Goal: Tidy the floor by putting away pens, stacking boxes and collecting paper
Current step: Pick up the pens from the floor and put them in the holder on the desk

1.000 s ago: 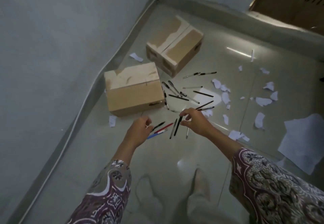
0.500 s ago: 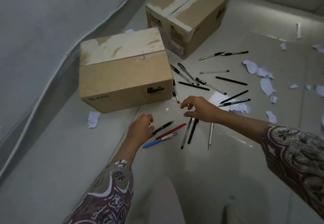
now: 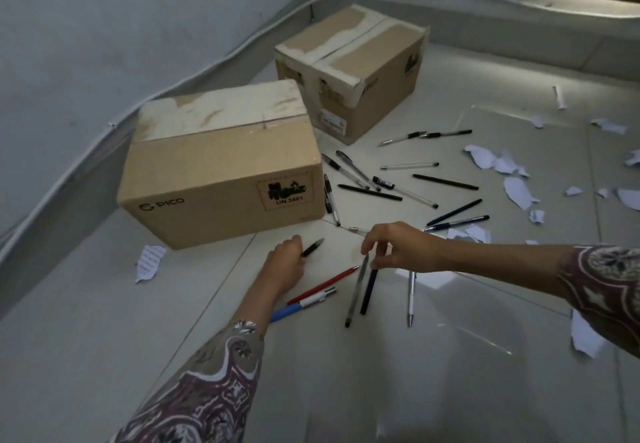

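Head view: left hand (image 3: 284, 264) closed around a black pen (image 3: 312, 247) beside the near box (image 3: 221, 179); right hand (image 3: 398, 247) pinching grey pen (image 3: 356, 286) at its top end (light, stiff, slick barrels; grip mid-barrel).

Matt cardboard box (image 3: 221, 179), glossy floor tiles (image 3: 433, 373).

— What is showing on the nearer cardboard box (image 3: 221, 179)?
— "PICO" is showing at its lower left, and a hazard label (image 3: 285, 190) is reading "UN 3481".
— The farther box (image 3: 349, 72)?
— Its sticker is staying unreadable.
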Action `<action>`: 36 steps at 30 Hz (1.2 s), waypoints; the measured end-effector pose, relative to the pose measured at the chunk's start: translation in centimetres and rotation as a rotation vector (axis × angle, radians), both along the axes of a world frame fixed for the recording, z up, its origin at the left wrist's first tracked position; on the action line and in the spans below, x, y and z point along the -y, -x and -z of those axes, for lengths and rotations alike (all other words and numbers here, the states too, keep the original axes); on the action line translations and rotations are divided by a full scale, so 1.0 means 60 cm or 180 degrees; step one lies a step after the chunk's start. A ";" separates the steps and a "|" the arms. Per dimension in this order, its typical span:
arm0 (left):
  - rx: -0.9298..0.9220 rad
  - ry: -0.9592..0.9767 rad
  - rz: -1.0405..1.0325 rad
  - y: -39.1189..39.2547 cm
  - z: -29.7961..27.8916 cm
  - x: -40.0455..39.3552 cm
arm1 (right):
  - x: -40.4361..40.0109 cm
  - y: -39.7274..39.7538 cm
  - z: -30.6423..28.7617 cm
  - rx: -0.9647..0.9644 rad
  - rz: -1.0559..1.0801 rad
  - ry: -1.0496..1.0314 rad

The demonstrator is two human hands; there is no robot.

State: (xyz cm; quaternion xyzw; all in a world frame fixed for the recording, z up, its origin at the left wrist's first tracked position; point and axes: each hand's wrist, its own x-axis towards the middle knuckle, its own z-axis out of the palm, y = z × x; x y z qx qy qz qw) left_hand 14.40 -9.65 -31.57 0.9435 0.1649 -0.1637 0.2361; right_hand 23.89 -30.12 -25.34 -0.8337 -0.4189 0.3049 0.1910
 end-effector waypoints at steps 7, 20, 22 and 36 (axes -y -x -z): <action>0.0002 0.0269 0.0270 -0.026 -0.024 0.050 | 0.020 -0.002 -0.017 0.0079 0.0184 0.0041; 0.0078 0.0176 0.0493 -0.039 -0.002 0.088 | 0.026 0.021 0.027 0.0051 0.0093 0.0142; 0.0171 0.0389 0.0242 -0.039 -0.013 0.069 | 0.023 0.023 0.036 0.0110 0.0026 0.0148; 0.0345 0.1823 -0.1175 0.053 -0.033 -0.077 | -0.115 0.118 0.108 0.0756 -0.0840 -0.0331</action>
